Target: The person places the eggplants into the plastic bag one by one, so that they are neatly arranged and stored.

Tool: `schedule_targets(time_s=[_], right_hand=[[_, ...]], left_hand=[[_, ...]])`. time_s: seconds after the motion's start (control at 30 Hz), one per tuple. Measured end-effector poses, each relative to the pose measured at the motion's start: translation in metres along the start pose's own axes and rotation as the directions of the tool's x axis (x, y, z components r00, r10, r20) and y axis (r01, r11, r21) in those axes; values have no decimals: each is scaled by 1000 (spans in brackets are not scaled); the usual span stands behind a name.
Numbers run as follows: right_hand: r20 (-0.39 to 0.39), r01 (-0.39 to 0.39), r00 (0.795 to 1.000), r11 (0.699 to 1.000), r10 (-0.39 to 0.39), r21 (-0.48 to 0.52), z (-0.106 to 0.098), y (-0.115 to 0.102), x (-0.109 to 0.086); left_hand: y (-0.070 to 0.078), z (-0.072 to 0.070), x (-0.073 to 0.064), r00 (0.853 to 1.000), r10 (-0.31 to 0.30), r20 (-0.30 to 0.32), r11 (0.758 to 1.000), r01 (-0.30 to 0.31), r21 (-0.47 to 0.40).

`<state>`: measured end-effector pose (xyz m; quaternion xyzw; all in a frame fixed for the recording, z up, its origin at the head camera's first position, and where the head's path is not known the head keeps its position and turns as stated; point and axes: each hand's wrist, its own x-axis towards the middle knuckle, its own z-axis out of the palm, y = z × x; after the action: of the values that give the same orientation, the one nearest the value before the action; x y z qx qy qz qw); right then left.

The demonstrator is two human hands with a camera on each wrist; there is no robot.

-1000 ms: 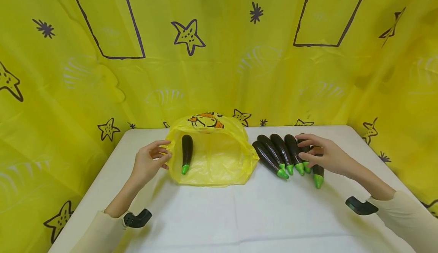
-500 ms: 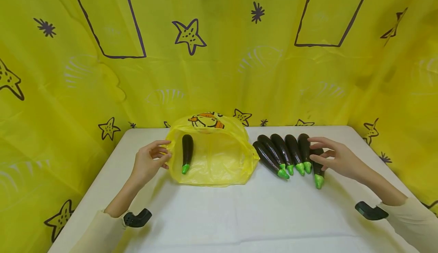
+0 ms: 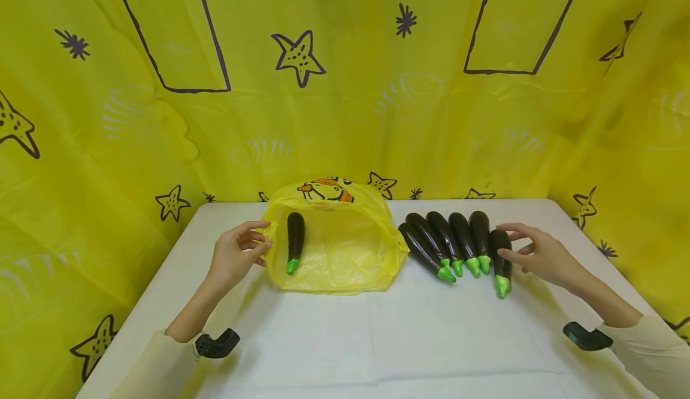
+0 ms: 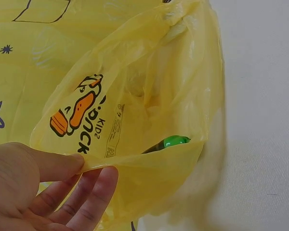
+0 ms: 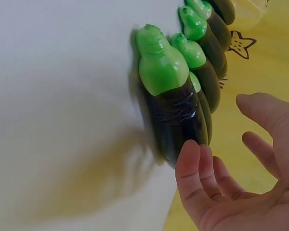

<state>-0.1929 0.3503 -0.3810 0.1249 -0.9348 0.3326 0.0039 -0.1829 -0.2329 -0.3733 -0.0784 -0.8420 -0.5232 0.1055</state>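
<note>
My left hand [image 3: 235, 256] pinches the left rim of a yellow plastic bag [image 3: 345, 279], whose mouth gapes towards me. One dark eggplant [image 3: 295, 240] with a green stem end lies inside; in the left wrist view only its green tip [image 4: 177, 140] and a bit of dark skin show. On the right, my right hand [image 3: 544, 255] is at the nearest eggplant [image 3: 500, 255] of a row, its thumb and fingers spread apart. From the right wrist view, fingertips [image 5: 189, 151] overlap that eggplant's lower end; firm contact is unclear.
Several more eggplants [image 3: 442, 234] lie side by side between the bag and my right hand, stems towards me. The table [image 3: 334, 345] has a white cover. A yellow patterned curtain [image 3: 345, 117] stands behind and at both sides.
My right hand has moved right and slightly towards me, from over the row's right part to the rightmost eggplant, which is now less covered. The left hand and bag have stayed put.
</note>
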Motion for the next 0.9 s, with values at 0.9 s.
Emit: schedule_targets(time_s=[0.9], right_hand=[[131, -108, 987, 991, 98, 74, 8, 12, -3]], left_hand=[[1, 0, -1, 1000, -14, -9, 1000, 15, 17]])
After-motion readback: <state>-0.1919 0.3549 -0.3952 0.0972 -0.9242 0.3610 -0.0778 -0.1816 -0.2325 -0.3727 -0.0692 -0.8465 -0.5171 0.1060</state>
